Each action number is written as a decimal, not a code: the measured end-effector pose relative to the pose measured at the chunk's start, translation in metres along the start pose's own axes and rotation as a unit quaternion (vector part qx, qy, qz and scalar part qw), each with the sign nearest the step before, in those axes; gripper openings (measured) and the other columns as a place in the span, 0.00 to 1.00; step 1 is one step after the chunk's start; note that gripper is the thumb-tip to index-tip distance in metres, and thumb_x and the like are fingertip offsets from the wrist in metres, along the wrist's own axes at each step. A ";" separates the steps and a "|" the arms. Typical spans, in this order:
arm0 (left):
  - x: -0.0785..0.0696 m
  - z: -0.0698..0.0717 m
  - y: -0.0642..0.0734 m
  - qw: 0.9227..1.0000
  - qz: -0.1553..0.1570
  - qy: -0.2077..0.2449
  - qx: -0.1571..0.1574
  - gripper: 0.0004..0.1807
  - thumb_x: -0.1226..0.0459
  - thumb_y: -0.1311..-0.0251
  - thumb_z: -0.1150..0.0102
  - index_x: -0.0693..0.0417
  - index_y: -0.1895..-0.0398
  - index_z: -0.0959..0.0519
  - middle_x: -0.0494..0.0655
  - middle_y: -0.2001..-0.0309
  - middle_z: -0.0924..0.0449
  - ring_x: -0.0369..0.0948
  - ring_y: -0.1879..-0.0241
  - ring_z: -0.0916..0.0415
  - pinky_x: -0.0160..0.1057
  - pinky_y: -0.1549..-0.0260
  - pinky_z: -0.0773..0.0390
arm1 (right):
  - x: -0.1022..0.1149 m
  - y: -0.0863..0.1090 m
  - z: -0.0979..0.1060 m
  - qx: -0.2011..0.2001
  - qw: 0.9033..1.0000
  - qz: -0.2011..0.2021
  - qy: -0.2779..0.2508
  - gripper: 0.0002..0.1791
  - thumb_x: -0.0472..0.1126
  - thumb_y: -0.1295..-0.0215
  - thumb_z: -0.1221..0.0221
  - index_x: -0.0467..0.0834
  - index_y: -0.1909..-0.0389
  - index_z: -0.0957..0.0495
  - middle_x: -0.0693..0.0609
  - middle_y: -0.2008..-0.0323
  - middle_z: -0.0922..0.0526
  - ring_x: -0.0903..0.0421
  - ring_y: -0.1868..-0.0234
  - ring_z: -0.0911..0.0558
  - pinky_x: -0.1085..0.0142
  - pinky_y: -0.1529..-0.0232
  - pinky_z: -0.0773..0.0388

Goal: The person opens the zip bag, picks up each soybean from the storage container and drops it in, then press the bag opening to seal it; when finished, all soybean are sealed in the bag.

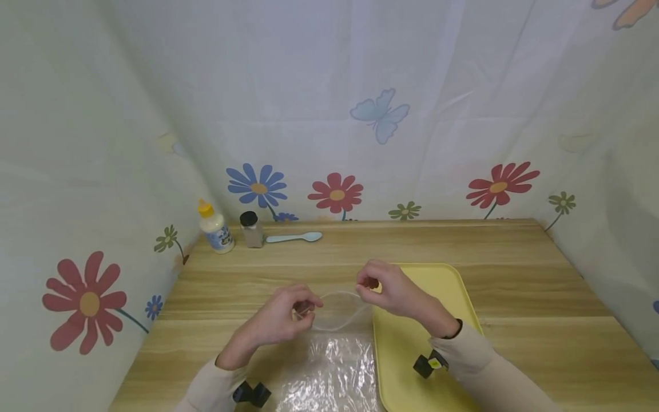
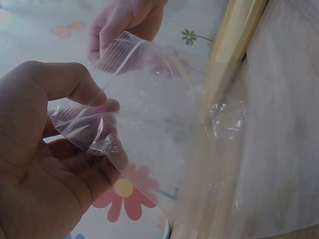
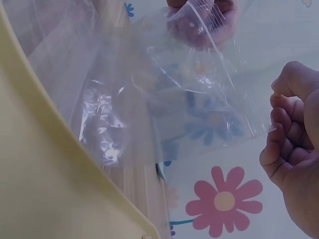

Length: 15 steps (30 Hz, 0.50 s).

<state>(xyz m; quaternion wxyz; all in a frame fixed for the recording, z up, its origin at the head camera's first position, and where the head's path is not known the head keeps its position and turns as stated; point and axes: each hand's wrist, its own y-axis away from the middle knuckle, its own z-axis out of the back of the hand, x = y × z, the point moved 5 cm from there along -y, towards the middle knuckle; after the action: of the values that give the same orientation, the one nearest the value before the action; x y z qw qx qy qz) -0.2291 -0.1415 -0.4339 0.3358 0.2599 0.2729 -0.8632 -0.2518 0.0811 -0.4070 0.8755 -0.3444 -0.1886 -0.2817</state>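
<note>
A clear zip bag [image 1: 337, 312] is stretched between the two hands, its white zip line bowed into a loop at the top. At the bag's left edge, my left hand [image 1: 285, 315] pinches the plastic between thumb and fingers; the left wrist view shows this left hand [image 2: 55, 134] close, with the bag [image 2: 154, 99] creased there. My right hand [image 1: 393, 289] holds the opposite top corner. In the right wrist view the right hand [image 3: 296, 134] has curled fingers, with the corner of the bag [image 3: 199, 104] at them.
Shiny clear plastic [image 1: 329, 377] lies below the hands; whether it belongs to the same bag I cannot tell. A yellow tray [image 1: 432, 277] lies under the right forearm. Along the back left stand a yellow-capped bottle [image 1: 218, 234] and a black-lidded jar [image 1: 251, 232], beside a pale blue spoon [image 1: 293, 237].
</note>
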 end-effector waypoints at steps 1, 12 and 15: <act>0.000 0.000 0.000 1.000 -0.001 -0.002 -0.001 0.14 0.71 0.50 0.40 0.58 0.58 0.18 0.43 0.70 0.22 0.31 0.71 0.28 0.29 0.71 0.21 | 0.001 -0.001 -0.001 0.002 1.000 0.004 -0.001 0.03 0.35 0.40 0.39 0.45 0.68 0.23 0.57 0.71 0.23 0.63 0.69 0.26 0.70 0.68 0.22; -0.002 0.001 0.000 1.000 0.002 -0.006 -0.001 0.14 0.71 0.51 0.39 0.54 0.58 0.17 0.42 0.70 0.22 0.31 0.71 0.28 0.29 0.71 0.21 | 0.010 -0.006 -0.009 0.001 0.998 0.054 -0.014 0.04 0.34 0.41 0.38 0.46 0.69 0.23 0.57 0.71 0.23 0.63 0.70 0.26 0.71 0.70 0.23; -0.002 0.002 0.000 1.000 0.002 -0.006 -0.001 0.14 0.70 0.50 0.39 0.53 0.58 0.18 0.42 0.70 0.23 0.31 0.71 0.28 0.29 0.71 0.21 | 0.013 -0.008 -0.010 -0.002 0.998 0.067 -0.018 0.04 0.34 0.41 0.38 0.46 0.69 0.23 0.56 0.72 0.23 0.62 0.70 0.26 0.70 0.71 0.22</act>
<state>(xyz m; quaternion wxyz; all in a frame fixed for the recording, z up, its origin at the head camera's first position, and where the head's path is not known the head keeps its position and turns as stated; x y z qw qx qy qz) -0.2280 -0.1415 -0.4312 0.3391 0.2550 0.2716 -0.8638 -0.2456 0.0651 -0.4033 0.8881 -0.3628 -0.1806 -0.2168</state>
